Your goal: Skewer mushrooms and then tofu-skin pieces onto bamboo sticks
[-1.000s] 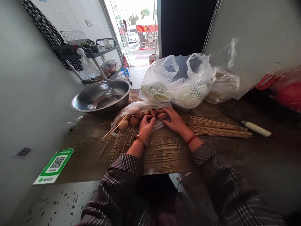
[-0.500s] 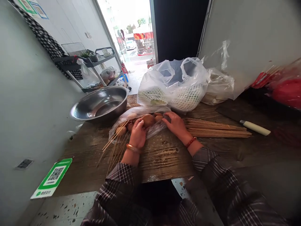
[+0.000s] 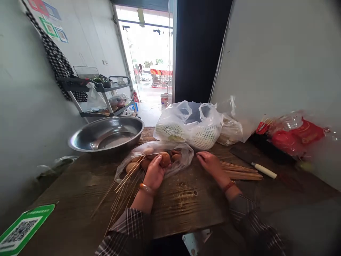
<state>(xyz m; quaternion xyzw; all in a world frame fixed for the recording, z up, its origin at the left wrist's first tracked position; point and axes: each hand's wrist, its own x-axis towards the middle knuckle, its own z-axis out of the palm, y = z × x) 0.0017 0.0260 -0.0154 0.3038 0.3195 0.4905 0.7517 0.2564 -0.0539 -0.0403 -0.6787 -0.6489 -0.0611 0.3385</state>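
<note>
The left hand [image 3: 154, 172] pinches a round brown piece [image 3: 165, 160] between thumb and fingers, at the front side of an open clear plastic bag [image 3: 186, 160] that holds more brown pieces [image 3: 132, 167]. The right hand [image 3: 210, 165] is apart from that bag, just beyond its right end, with its fingers drawn close together; they are small and blurred here, so I cannot tell whether anything thin is caught between them.

A strip of wood grain separates the two wrists and runs down to the near edge of the table [image 3: 186, 209], giving the forearms room to move there. On the left, thin sticks [image 3: 128, 177] lean out of the bag and fan towards the person, close against the left wrist. On the right, a bundle of sticks [image 3: 242, 172] lies just beside the right wrist, and the knife [image 3: 263, 170] is past it, handle pointing outward.

Behind, room is tighter: the metal basin [image 3: 82, 140] stands at the far left, and a white carrier bag [image 3: 191, 128] sits close behind the clear bag. A green card [image 3: 44, 212] lies along the left edge.
</note>
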